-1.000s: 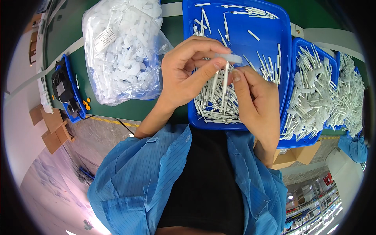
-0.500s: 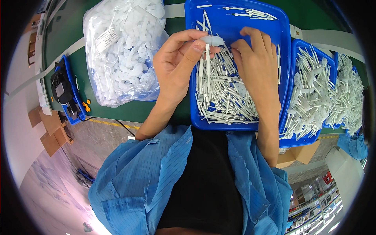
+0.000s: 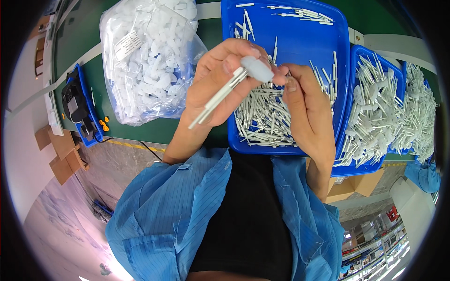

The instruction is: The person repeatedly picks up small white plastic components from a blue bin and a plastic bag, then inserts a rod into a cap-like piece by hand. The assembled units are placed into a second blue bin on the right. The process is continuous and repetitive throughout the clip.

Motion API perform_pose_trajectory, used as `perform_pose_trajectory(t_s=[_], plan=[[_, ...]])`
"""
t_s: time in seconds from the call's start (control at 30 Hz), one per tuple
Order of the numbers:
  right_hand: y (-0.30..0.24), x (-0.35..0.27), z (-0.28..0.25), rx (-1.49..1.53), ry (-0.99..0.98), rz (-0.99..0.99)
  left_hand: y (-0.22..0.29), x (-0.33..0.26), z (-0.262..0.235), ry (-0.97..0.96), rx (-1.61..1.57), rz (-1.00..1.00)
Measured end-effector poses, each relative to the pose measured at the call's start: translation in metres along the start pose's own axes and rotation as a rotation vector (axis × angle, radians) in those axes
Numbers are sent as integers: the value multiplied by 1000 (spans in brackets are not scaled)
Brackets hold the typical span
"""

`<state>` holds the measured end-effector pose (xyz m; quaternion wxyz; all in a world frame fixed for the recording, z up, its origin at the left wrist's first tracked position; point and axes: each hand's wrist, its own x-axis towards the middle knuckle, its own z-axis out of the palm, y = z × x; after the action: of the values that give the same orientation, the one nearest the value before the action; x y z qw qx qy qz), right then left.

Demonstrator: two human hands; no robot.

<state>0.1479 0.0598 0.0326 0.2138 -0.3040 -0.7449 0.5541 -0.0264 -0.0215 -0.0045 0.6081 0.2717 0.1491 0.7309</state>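
Note:
My left hand (image 3: 206,89) is closed on a translucent white oval plastic piece (image 3: 258,69). Thin white sticks (image 3: 216,99) extend from that piece across the palm, slanting down to the left. Close by on the right, my right hand (image 3: 307,110) has thumb and index finger pinched together near the left fingertips. Whatever lies in this pinch is too small or hidden to make out. Beneath both hands is a blue tray (image 3: 300,44) with a heap of loose white sticks (image 3: 267,119) in its near half and a few along its far end.
A clear plastic bag (image 3: 150,61) full of white oval pieces lies at left. Beyond it sit a small blue tray with a black device (image 3: 74,105) and orange parts (image 3: 104,124). On the right, another blue tray (image 3: 352,86) and a further heap (image 3: 415,112) hold pieces with sticks.
My right hand has come down and left, its fingers closing into a pinch near my left hand. In my left hand the oval piece has turned, its sticks now slanting toward the lower left.

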Motion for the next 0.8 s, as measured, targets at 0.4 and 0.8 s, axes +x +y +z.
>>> perform_pose_trajectory(t_s=[0.4,0.8], plan=[[-20,-7,-7,-67,-72,76,-14,1,8,314,487,242],[-13,-7,10,-205,139,-16,-17,4,13,374,641,202]])
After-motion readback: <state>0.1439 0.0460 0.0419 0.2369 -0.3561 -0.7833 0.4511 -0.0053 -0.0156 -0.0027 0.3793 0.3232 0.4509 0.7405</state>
